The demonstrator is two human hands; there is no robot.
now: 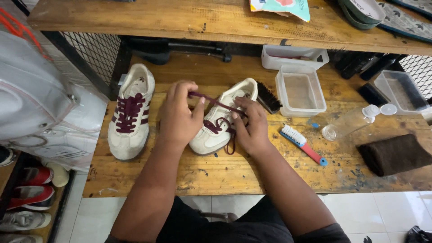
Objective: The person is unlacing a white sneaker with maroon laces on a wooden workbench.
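My left hand (177, 114) and right hand (252, 126) each pinch the dark maroon shoelace (213, 102) — stretched across frame centre, over the cream suede sneaker (222, 117) lying toe-toward-me on the wooden worktop (225, 173).

Bright, even daylight, soft shadows under the shelf, sharp focus, slight wide-angle bending at the edges.
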